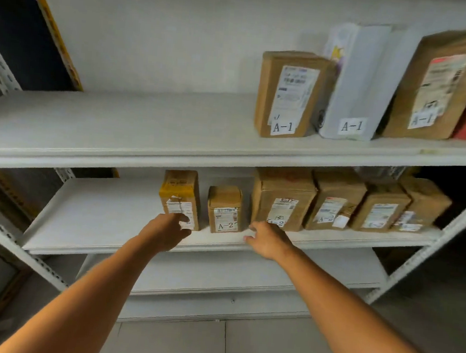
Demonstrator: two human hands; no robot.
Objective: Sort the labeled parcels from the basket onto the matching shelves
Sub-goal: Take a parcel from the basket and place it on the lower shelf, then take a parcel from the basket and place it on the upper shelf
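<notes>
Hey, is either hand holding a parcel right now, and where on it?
Left hand touches the lower front of the leftmost box on the A-2 shelf; a grip cannot be told. Right hand holds nothing.

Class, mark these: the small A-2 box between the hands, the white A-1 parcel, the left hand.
small A-2 box (225,218), head view, its label
white A-1 parcel (358,80), head view, front face
left hand (165,231), head view, back of hand

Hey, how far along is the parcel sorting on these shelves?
Done: A-1 parcels stand on the upper shelf, A-2 parcels line the lower shelf. In hand: the left hand touches the yellow-taped parcel at the row's left end; the right hand is empty. Left: unknown, the basket is out of view.
</notes>
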